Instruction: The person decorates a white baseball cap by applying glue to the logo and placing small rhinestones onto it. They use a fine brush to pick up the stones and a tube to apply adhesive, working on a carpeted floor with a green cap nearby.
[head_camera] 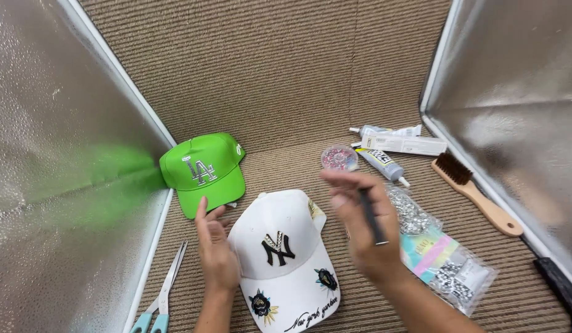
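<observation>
left hand [215, 250] flat, fingers up | right hand [360, 225] pinching, blurred

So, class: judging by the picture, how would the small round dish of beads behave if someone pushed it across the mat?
The dish looks shallow and flat-bottomed, so it would probably slide rather than tip. The ribbed mat may make it drag and judder. Its open top suggests the tiny beads could spill if jolted.

hands [298, 237] on white cap [286, 259], maybe pen [372, 216]
</observation>
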